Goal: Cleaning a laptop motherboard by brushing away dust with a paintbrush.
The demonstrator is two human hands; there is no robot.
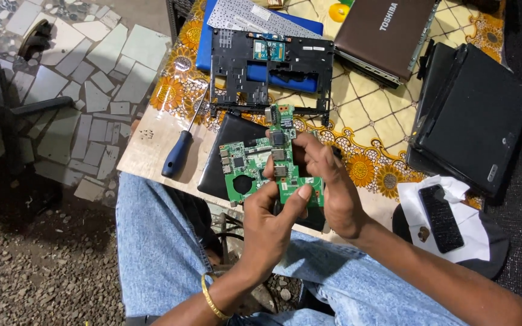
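Both hands hold a green circuit board (273, 166) above the near table edge, just past the person's denim knees. The left hand (270, 226) grips the board's lower edge from 7 o'clock, thumb pressed flat on its bottom right corner, fingers curled behind it. The right hand (327, 181) closes on the board from 4 o'clock, fingers wrapped over its right side and fingertips on its middle. The board stands tilted, its narrow connector end pointing to 12 o'clock. Right behind it, on the table (146, 145), lies a black panel (228, 136). At 9 o'clock of the board, a blue-handled screwdriver (182, 145) rests near the table's edge. At 12 o'clock lies a stripped black laptop frame (270, 69) over a blue cover (209, 42), with a grey keyboard (255, 17) beyond. A brown laptop (382, 36) sits at 1 o'clock, a black laptop (472, 115) at 3 o'clock. At 4 o'clock a phone (439, 217) lies on white cloth (418, 208).
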